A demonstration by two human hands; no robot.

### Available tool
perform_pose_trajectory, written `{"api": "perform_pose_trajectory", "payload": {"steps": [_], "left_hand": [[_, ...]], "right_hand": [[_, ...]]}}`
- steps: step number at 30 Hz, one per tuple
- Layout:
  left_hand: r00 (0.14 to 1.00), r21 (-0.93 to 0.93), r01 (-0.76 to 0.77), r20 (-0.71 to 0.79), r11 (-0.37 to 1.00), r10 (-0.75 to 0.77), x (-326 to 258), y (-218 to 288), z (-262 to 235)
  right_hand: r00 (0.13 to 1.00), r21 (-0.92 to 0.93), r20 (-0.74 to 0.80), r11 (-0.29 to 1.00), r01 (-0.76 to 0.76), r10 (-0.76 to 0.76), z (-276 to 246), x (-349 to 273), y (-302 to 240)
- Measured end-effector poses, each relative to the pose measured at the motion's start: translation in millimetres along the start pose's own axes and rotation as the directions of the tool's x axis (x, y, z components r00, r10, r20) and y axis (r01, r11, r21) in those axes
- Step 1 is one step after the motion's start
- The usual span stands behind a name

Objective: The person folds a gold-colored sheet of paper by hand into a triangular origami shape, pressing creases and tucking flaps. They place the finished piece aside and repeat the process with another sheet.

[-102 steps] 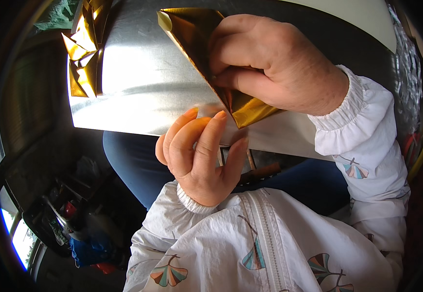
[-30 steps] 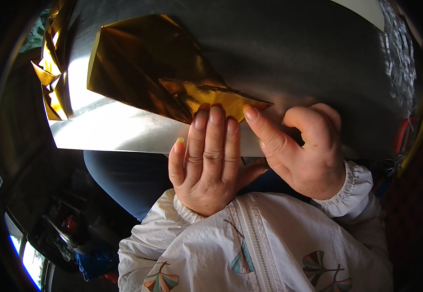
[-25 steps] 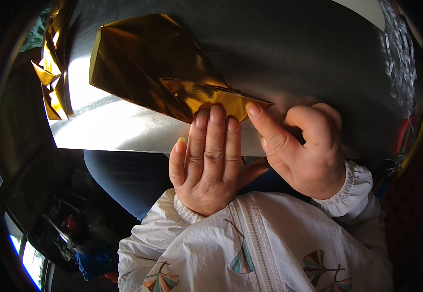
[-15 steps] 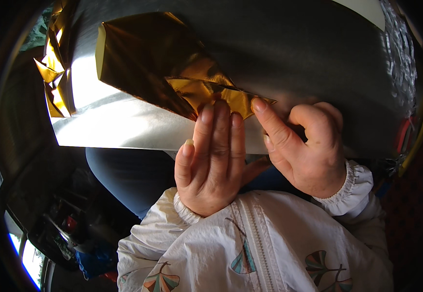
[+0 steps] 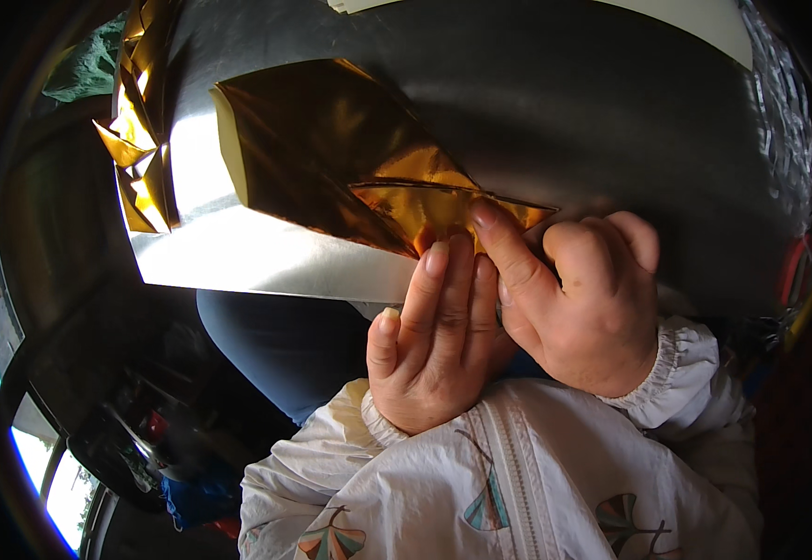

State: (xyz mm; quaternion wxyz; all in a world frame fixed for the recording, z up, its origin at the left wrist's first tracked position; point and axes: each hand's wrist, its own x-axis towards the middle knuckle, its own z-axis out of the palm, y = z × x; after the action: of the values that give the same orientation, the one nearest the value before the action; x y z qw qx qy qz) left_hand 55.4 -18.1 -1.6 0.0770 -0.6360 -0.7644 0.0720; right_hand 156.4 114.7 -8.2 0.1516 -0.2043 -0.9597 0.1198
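A gold foil sheet (image 5: 308,145) is lying partly folded on the worktop (image 5: 593,112), near its front edge, probably for easy reach. The left hand (image 5: 432,350) is laying three fingers side by side at the foil's near edge, its little finger standing apart, apparently steadying it. The right hand (image 5: 581,297) is resting one outstretched finger on the flap, the others curling, seemingly holding the fold down.

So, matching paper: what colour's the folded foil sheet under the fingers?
Shiny gold foil sheet; head view.
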Motion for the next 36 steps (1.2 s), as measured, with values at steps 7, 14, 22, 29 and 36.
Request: {"api": "perform_pose_trajectory", "payload": {"steps": [7, 14, 22, 29, 36], "left_hand": [[0.998, -0.043, -0.059, -0.024, 0.997, 0.058, -9, -5, 5], [0.999, -0.197, -0.032, -0.006, 0.98, 0.031, -7, -10, 3], [0.97, -0.298, -0.231, -0.002, 0.926, 0.242, -9, -49, 11], [0.924, -0.261, -0.372, -0.013, 0.891, 0.382, -4, -89, 17], [0.906, -0.348, -0.384, 0.036, 0.855, 0.421, -3, -106, 15]], "right_hand": [[0.999, 0.066, -0.013, 0.997, -0.047, 0.048, -2, -3, -2], [0.987, -0.009, 0.093, 0.992, -0.129, 0.129, -16, -22, 3], [0.998, 0.173, -0.02, 0.983, 0.062, -0.059, -28, -6, 2], [0.988, 0.407, 0.051, 0.906, 0.115, -0.148, 0, 20, 1], [0.995, 0.31, -0.027, 0.945, 0.1, -0.096, 3, 16, 2]]}}
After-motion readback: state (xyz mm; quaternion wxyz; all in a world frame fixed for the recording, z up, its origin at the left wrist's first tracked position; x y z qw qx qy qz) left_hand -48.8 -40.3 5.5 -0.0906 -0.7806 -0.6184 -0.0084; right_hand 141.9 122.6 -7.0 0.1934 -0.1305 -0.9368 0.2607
